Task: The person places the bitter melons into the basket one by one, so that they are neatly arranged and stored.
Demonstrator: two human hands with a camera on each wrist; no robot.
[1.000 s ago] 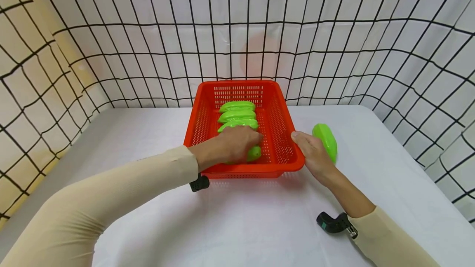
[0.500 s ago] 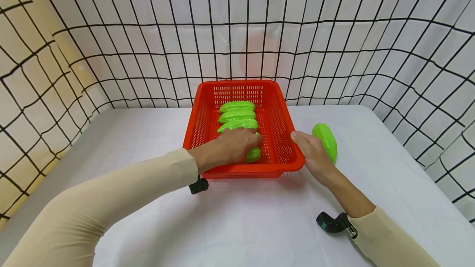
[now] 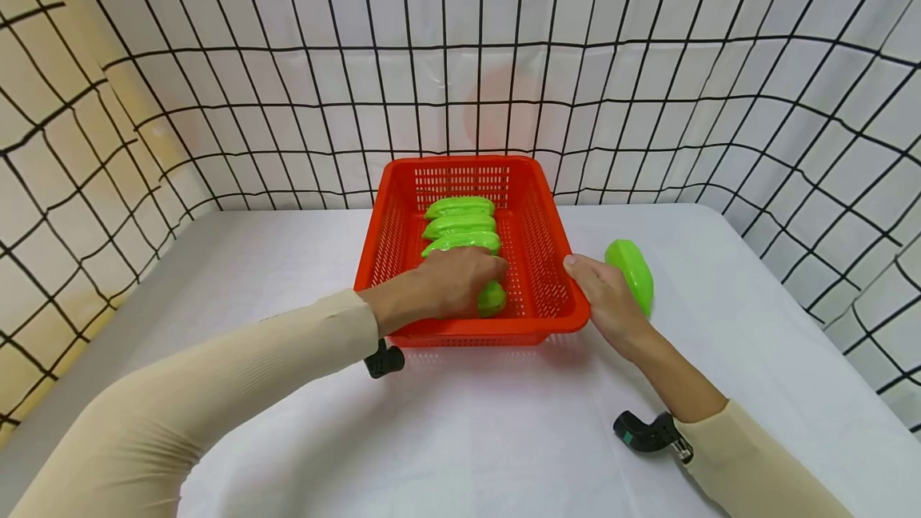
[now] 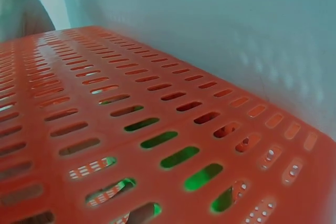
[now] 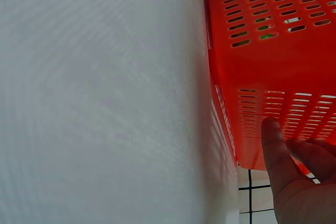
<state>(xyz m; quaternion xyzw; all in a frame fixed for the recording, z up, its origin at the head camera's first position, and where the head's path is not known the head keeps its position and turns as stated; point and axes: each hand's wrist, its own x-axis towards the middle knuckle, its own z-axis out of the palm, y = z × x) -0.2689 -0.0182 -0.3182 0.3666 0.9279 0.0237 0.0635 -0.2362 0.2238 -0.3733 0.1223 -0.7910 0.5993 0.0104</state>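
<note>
A red perforated plastic basket (image 3: 550, 254) stands in the middle of the table. Three glossy, light-green elongated vegetables (image 3: 460, 225) lie side by side across its floor. In front of them my left hand (image 3: 460, 282) grips another green vegetable (image 3: 492, 300); its rounded right end shows and the hand covers the rest. My right hand (image 3: 608, 298) holds the basket's right rim near the front corner, thumb on top. In the right wrist view, its fingers (image 5: 275, 153) lie along the outer wall. The left wrist view shows the basket wall (image 4: 173, 98), with green through the slots.
One more green vegetable (image 3: 631, 276) lies on the white tablecloth (image 3: 468, 430), just beyond the right hand and outside the basket. Black netting (image 3: 446, 44) over white cloth encloses the back and sides.
My left hand has shifted very slightly left while staying over the front vegetable. The right hand and the basket look unmoved.
</note>
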